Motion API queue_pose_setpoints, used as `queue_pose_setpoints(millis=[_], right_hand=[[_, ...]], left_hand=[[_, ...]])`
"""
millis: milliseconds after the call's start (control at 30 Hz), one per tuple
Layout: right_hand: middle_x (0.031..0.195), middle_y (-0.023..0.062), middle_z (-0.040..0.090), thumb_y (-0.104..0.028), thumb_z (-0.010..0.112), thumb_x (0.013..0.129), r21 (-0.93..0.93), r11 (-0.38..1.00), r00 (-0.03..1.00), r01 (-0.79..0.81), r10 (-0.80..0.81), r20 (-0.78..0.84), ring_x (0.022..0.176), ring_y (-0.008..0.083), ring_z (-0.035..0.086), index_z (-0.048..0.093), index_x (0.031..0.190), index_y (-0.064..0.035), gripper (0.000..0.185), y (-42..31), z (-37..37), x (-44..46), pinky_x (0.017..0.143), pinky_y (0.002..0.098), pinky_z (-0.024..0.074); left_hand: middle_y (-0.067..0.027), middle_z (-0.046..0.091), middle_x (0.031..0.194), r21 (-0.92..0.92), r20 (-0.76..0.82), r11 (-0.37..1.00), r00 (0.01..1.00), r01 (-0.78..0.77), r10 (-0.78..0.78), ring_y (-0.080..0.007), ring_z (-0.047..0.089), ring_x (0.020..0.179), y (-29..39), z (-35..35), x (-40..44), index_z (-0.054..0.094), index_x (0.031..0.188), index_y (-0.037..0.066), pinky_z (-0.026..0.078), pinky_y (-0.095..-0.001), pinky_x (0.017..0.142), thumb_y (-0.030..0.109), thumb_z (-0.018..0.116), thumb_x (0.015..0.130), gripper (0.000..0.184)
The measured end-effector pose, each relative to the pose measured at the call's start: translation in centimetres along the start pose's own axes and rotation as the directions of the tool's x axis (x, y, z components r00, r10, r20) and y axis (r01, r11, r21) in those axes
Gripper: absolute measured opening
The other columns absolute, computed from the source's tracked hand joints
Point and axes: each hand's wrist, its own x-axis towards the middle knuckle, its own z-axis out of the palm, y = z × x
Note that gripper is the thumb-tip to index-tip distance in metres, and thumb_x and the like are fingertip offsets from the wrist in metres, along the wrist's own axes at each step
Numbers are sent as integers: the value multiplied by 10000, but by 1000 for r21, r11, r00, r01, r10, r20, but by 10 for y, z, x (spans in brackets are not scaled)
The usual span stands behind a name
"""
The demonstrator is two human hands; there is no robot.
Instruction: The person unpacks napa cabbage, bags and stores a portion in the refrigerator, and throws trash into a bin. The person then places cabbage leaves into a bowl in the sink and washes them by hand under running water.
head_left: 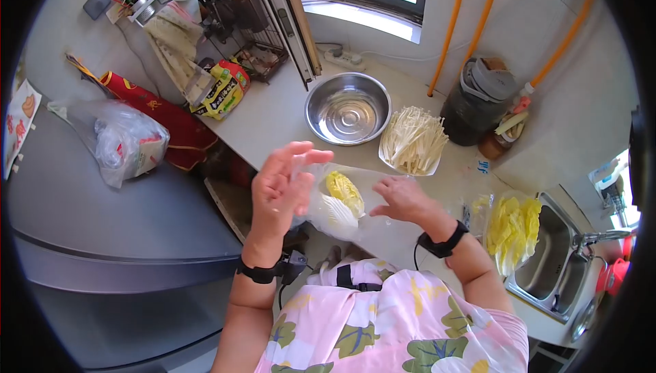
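A clear plastic bag (316,219) lies at the front edge of the counter between my hands. Two pieces of napa cabbage are in or on it: a yellow one (345,194) and a whiter one (337,214). My left hand (279,185) is raised at the bag's left side, fingers spread and film against them. At the bag's right edge, my right hand (404,198) has its fingers and thumb on the film; the exact grip is partly hidden. Straps with cables circle both wrists.
A steel bowl (348,110) and a tray of enoki mushrooms (412,140) stand beyond the bag. Yellow cabbage leaves (512,229) lie beside the sink (555,253). A dark bin (471,110) is at the back. To the left, a fridge (137,212) carries a plastic bag.
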Motion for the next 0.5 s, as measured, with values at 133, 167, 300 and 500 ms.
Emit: queue_pose_setpoints(millis=[133, 167, 300, 500], right_hand=[[907, 54, 622, -298, 711, 778, -188, 969, 985, 158, -142, 99, 1011, 266, 559, 667, 897, -84, 248, 5, -30, -34, 893, 379, 450], [893, 43, 623, -290, 703, 782, -191, 961, 979, 199, -185, 88, 1000, 246, 565, 669, 846, -90, 213, 10, -35, -37, 898, 373, 446], [844, 37, 618, -167, 667, 809, 54, 980, 981, 192, -193, -3, 878, 236, 601, 656, 816, -71, 97, 3, -78, -46, 814, 349, 478], [1056, 101, 618, -186, 736, 768, 472, 867, 806, -160, 391, -444, 935, 225, 603, 613, 1081, -59, 360, 34, -123, -124, 779, 322, 485]], left_hand=[[-221, 625, 1117, -21, -89, 995, 992, -95, 93, -9, 374, 456, 14, -5, 4, 474, 1276, 15, 352, -151, 446, 106, 544, 876, 416], [-220, 625, 1111, -101, -70, 987, 991, -122, 116, -17, 397, 479, 14, -8, 6, 472, 1277, 8, 366, -161, 462, 121, 545, 878, 421], [-173, 634, 1087, -97, -35, 995, 999, -31, 27, -50, 462, 550, -13, 13, 12, 498, 1244, 16, 416, -200, 524, 84, 553, 870, 384], [-100, 646, 991, 59, 174, 976, 961, 208, -215, -62, 521, 623, -54, 29, 2, 541, 1190, 32, 459, -202, 565, -4, 551, 885, 307]])
